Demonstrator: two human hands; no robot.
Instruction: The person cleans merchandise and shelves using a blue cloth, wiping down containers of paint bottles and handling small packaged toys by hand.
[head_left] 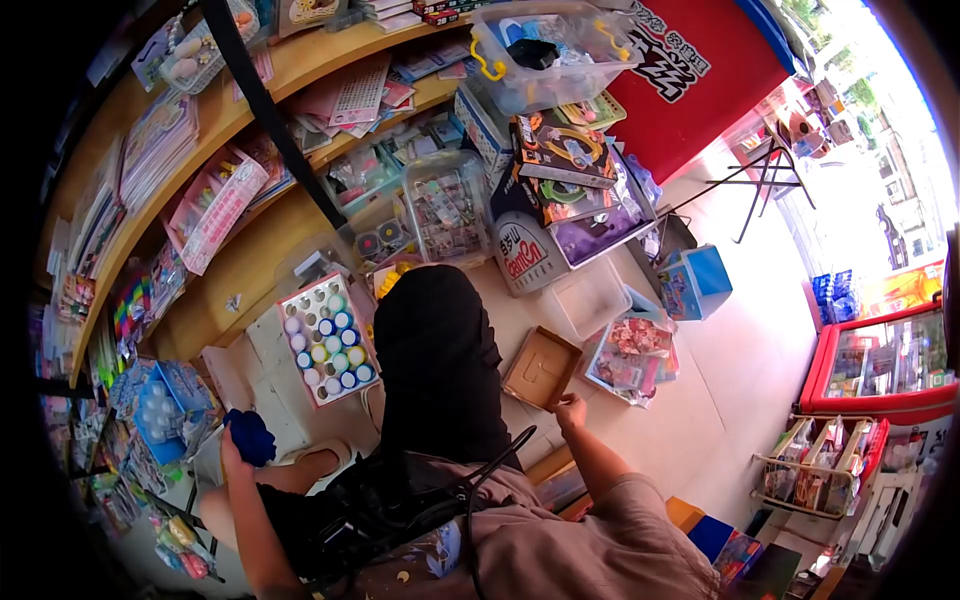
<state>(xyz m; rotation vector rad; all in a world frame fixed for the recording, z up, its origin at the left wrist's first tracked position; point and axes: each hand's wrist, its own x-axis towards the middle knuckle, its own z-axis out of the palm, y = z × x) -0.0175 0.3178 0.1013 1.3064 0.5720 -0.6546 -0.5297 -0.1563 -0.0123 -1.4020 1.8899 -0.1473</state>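
L hand is closed on 1 dark blue bunched thing near the blue bin, & R hand pinches the near R corner of 1 brown box, which has its open top up. Box's L edge is close to the black trouser leg, its R edge just beside the pink packs, w/ lots of open floor further R. Count: 1 thing per hand, + 1 box of lidded tubs L of the leg.

The brown box looks like matt cardboard, the blue bundle crumpled cloth. The shelf is smooth wood, the tub clear plastic, the floor glossy.
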